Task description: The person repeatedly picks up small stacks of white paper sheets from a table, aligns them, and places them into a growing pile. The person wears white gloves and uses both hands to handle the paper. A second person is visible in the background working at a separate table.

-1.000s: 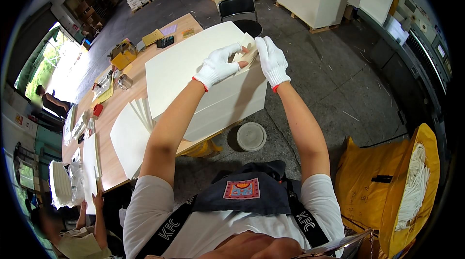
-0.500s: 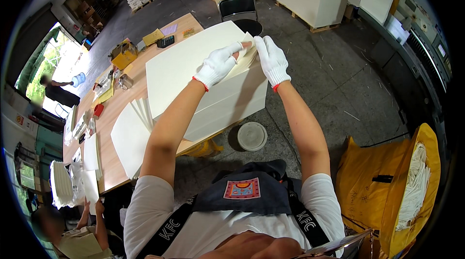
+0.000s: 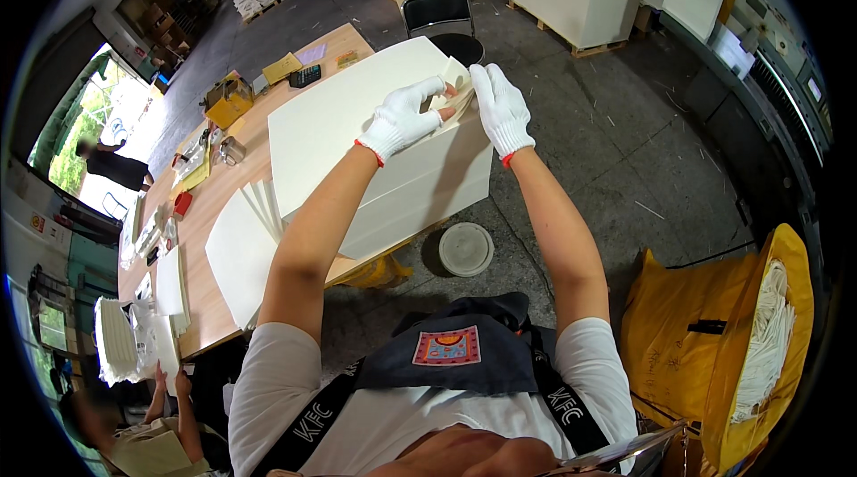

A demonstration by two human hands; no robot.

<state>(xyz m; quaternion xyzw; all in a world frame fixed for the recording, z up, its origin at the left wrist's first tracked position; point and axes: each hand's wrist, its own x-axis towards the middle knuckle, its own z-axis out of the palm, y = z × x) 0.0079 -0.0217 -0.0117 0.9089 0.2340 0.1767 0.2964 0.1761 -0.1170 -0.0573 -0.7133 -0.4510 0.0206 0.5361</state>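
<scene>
A tall stack of large white paper sheets [image 3: 344,111] sits on the wooden table in front of me. Both hands wear white gloves with red cuffs. My left hand [image 3: 402,123] is at the far right corner of the stack. Its bare thumb and forefinger tips are on the fanned, bent-up sheet corners [image 3: 462,100], with a gap between the two digits. Against the outer side of that same corner rests my right hand [image 3: 502,109], its fingers stretched out and close together. The right thumb is hidden.
On the wooden table [image 3: 254,140] lie smaller paper piles [image 3: 239,249], a calculator [image 3: 305,76], a yellow box [image 3: 227,100] and a metal mug [image 3: 232,150]. A lidded bucket [image 3: 466,249] and a yellow sack [image 3: 674,343] stand on the floor. A co-worker [image 3: 147,441] handles papers at lower left.
My left thumb and forefinger have shifted slightly over the corner, and more sheet edges are fanned and bent. My right hand stays nearly still. A person in the doorway has moved their arm.
</scene>
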